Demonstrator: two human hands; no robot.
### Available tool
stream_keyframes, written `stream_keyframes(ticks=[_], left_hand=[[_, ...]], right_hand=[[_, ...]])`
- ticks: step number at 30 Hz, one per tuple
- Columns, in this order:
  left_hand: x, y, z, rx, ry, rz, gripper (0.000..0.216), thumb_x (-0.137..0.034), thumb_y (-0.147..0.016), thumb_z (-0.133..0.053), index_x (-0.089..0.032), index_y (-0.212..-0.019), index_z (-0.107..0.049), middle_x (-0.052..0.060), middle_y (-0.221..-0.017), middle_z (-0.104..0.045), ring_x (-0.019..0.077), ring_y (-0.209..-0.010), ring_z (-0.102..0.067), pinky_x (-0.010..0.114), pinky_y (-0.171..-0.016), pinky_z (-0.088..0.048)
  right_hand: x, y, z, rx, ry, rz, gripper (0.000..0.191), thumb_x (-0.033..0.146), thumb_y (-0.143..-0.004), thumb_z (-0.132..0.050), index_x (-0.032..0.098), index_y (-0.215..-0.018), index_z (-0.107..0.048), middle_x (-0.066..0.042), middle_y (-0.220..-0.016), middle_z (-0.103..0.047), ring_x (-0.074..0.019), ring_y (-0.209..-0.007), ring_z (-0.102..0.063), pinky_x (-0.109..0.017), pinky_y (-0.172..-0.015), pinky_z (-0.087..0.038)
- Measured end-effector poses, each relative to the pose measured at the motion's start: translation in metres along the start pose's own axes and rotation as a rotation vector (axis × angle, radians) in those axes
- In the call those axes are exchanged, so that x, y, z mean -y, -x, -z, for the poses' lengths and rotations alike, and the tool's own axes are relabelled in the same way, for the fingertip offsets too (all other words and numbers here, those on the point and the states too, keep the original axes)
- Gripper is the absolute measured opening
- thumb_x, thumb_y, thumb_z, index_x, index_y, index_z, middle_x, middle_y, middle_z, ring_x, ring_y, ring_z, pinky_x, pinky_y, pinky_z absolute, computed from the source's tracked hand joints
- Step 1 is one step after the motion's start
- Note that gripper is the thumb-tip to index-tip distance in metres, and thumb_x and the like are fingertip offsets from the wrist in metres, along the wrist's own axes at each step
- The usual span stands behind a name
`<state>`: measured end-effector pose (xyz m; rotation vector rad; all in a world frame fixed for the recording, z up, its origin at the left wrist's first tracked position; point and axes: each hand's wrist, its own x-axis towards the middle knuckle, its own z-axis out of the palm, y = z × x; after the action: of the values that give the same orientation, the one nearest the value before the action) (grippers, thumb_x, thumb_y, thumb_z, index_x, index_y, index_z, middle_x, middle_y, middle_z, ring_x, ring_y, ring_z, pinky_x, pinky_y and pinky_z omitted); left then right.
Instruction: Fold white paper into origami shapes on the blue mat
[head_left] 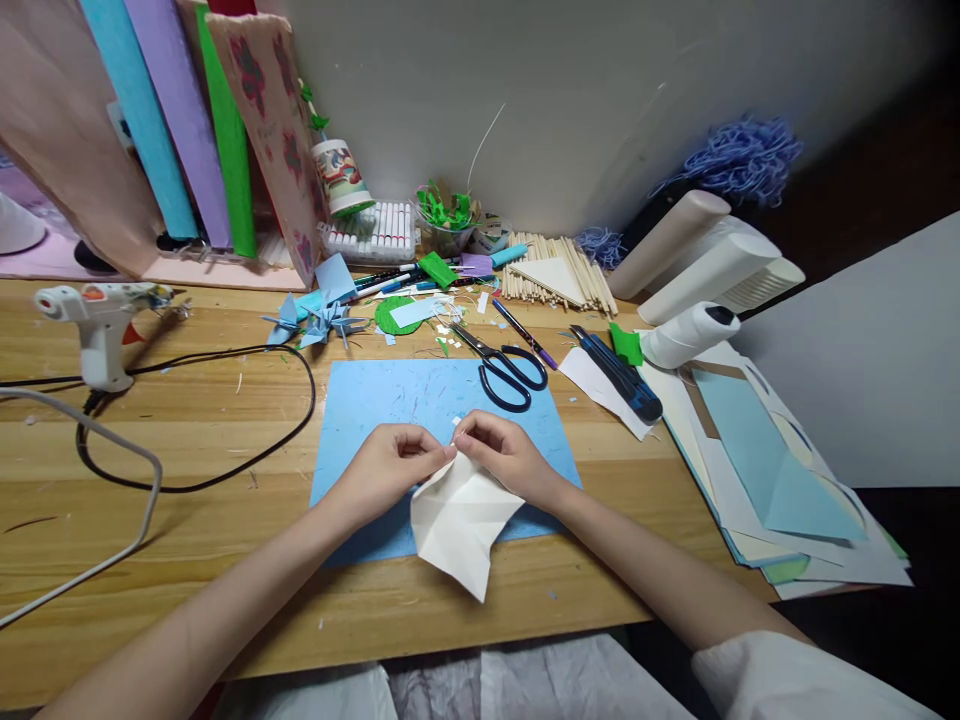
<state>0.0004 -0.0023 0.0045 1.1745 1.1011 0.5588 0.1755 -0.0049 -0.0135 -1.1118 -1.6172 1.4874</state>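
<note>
Both of my hands pinch the top of a folded white paper piece (pixel 459 522) over a blue paper sheet (pixel 390 400) on the wooden desk. My left hand (pixel 390 468) grips the paper's upper left edge with closed fingers. My right hand (pixel 501 455) pinches the upper tip from the right side. The paper hangs down toward the desk's near edge, creased into angular flaps.
Black scissors (pixel 504 372) lie just beyond the blue sheet. A glue gun (pixel 101 322) stands at the left with its black cable (pixel 247 440) looping across the desk. Blue origami cranes (pixel 319 320), pens, wooden sticks (pixel 555 272), a utility knife (pixel 619 372) and a paper stack (pixel 772 470) sit around.
</note>
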Motion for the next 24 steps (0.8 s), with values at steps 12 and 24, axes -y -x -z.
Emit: stream_keyframes(ticks=[12, 24], left_hand=[[0.0022, 0.0005, -0.0047, 0.001, -0.108, -0.080, 0.022, -0.032, -0.072, -0.056, -0.012, -0.063, -0.058, 0.000, -0.060, -0.056, 0.0106, -0.056, -0.049, 0.021, -0.053, -0.036], [0.0009, -0.0015, -0.0032, -0.035, -0.079, -0.098, 0.023, -0.034, -0.071, -0.058, -0.012, -0.063, -0.058, 0.000, -0.060, -0.057, 0.0106, -0.056, -0.051, 0.021, -0.054, -0.039]], right_hand=[[-0.0005, 0.0004, -0.0027, -0.047, 0.094, -0.002, 0.025, 0.036, -0.086, -0.043, 0.017, -0.071, -0.049, 0.002, -0.065, -0.042, -0.0100, -0.060, -0.038, -0.022, -0.055, -0.031], [-0.0018, 0.0001, -0.0003, -0.057, 0.050, 0.006, 0.032, 0.040, -0.089, -0.034, 0.017, -0.069, -0.046, 0.002, -0.065, -0.042, -0.0110, -0.062, -0.040, -0.023, -0.058, -0.033]])
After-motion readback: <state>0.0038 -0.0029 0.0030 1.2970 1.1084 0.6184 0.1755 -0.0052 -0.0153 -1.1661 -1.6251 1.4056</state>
